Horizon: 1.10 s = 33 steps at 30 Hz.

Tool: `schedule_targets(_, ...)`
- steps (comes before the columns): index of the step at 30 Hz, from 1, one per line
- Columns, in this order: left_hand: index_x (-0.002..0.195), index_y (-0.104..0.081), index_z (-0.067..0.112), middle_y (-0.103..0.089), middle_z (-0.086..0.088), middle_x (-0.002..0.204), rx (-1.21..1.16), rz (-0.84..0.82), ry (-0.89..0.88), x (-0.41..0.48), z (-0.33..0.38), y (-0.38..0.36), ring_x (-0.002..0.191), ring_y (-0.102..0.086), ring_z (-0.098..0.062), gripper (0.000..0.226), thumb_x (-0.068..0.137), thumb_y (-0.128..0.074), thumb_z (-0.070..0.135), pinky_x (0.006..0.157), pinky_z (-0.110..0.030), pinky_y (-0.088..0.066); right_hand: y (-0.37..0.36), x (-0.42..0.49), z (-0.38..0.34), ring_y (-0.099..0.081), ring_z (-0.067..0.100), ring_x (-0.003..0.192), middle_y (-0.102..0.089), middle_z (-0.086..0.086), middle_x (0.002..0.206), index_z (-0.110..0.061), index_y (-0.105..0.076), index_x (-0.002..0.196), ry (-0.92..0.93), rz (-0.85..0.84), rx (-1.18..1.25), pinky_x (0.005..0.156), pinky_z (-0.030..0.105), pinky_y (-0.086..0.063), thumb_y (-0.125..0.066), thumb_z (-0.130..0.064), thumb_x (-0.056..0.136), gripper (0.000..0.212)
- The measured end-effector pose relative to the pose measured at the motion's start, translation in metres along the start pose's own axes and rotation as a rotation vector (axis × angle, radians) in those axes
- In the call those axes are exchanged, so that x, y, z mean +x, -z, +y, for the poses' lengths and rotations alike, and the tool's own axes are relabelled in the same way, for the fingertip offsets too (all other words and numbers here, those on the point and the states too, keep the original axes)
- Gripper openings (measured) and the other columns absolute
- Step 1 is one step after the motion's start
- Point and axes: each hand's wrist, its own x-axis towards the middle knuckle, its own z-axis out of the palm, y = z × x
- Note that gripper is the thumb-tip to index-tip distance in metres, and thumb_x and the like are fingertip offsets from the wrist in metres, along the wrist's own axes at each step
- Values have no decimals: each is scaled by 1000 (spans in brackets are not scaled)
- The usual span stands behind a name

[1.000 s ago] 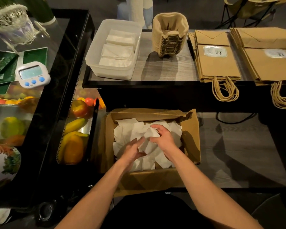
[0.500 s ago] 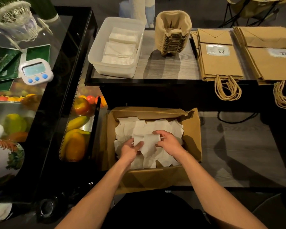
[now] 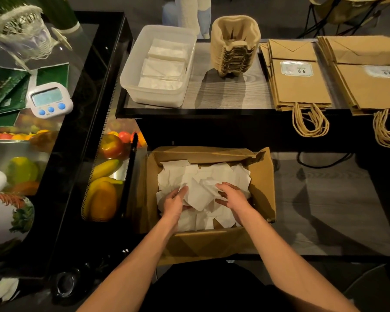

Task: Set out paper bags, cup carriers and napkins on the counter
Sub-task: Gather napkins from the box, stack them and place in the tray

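A clear tub (image 3: 131, 70) of folded napkins (image 3: 164, 64) sits at the left of the surface (image 3: 223, 91). Below, in a cardboard box (image 3: 262, 183), the left hand (image 3: 175, 200) pinches a loose napkin (image 3: 198, 194), thumb on top. The right hand (image 3: 232, 195) curves its fingers over the heap; whether they grip is unclear. Rightward stand cup carriers (image 3: 234, 46), then flat paper bags (image 3: 300, 86).

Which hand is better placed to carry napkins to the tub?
Probably left. The left hand pinches napkins in the box, and the tub is further left; the right hand only rests on them.

Takeaway café counter (image 3: 223, 95) w/ paper bags (image 3: 300, 86), cup carriers (image 3: 234, 48), fruit display case (image 3: 72, 167).
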Motion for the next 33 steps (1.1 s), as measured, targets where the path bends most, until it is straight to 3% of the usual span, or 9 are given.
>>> schedule_targets(3,138,-58,15,-61,-2,113,-32,-7,6,1,-1,1,104,-59,-25,40,99,-66,22,69,-34,-56,1,4,1,-57,24,122,-57,4,132,-27,-62,103,-19,43,46,108,42,-50,-66,-27,98,6)
schedule_targets(5,140,-55,16,-61,-4,117,-56,-8,15,1,-1,1,101,-60,-24,43,99,-66,21,67,-33,-55,2,4,2,-57,24,121,-57,5,133,-23,-63,113,-3,74,53,109,43,-49,-65,-31,99,17)
schedule_targets(10,137,-59,15,-66,4,107,-28,-32,-9,0,1,0,92,-63,-16,40,99,-66,23,72,-34,-58,3,-3,0,-59,16,110,-61,-1,123,-21,-58,129,119,118,22,92,32,-55,-59,-35,102,30)
schedule_targets(16,122,-69,16,-73,0,109,76,-44,-88,2,-1,-4,97,-68,-18,28,98,-67,30,77,-36,-62,-6,-14,-9,-68,16,111,-72,-3,119,-23,-66,120,216,-172,-212,83,27,-60,-68,-24,96,24)
schedule_targets(22,139,-59,16,-67,1,129,75,-64,-104,2,-4,-7,121,-61,-26,86,72,-79,65,108,-52,-49,-24,-14,-9,-55,9,89,-56,-12,93,-26,-52,99,220,-74,-565,79,27,-44,-58,-37,102,14)
schedule_targets(25,141,-55,15,-63,0,134,58,-47,-87,-2,0,-8,127,-55,-26,69,86,-72,54,114,-52,-42,-26,-8,-4,-59,14,92,-62,-3,101,-22,-52,102,242,-47,-637,71,25,-47,-56,-35,103,14)
schedule_targets(28,115,-67,22,-67,10,105,56,-19,-69,2,0,-6,114,-58,-22,27,97,-65,42,112,-48,-44,-22,-9,-3,-57,22,120,-59,3,131,-17,-51,137,249,14,-515,89,26,-47,-59,-28,102,37)
schedule_targets(30,99,-66,31,-67,11,101,69,-34,-76,2,0,-7,116,-60,-23,8,99,-64,39,112,-48,-44,-21,-11,-6,-55,19,124,-58,3,134,-15,-53,141,284,41,-390,89,17,-44,-59,-26,103,40)
schedule_targets(33,114,-67,24,-67,7,116,68,-55,-109,2,-2,-8,124,-57,-23,21,100,-62,39,115,-45,-41,-23,-15,-12,-52,19,129,-57,-2,131,-16,-52,142,303,12,-364,85,15,-43,-57,-33,103,42)
